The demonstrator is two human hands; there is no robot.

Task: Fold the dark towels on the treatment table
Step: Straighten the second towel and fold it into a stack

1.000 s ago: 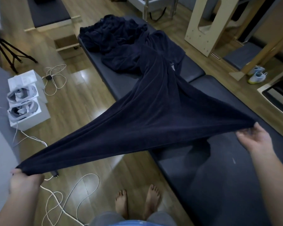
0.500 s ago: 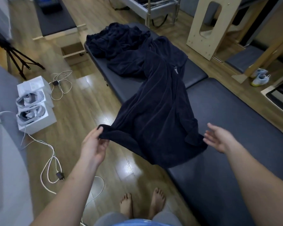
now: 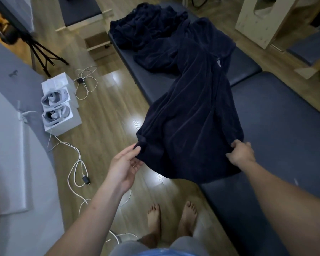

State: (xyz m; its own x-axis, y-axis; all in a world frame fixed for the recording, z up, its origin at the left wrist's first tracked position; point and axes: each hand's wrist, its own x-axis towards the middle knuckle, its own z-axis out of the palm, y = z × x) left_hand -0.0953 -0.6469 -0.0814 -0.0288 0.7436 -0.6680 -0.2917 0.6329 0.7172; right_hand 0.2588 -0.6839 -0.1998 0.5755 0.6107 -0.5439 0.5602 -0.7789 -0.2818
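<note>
A long dark navy towel runs from the far end of the dark padded treatment table down to me, its near end hanging over the table's left edge. My left hand pinches the towel's near left corner over the floor. My right hand grips the near right edge above the table. A crumpled heap of more dark towels lies on the table's far end, and the held towel's far part runs into it.
Two open white boxes with headsets sit on the wooden floor at left, with white cables trailing toward my bare feet. A black tripod stands far left. A pale wooden frame stands beyond the table at right.
The towel was stretched wide between my hands, then my hands came together and it slackened. My right hand, open half a second ago, now grips the right edge.
</note>
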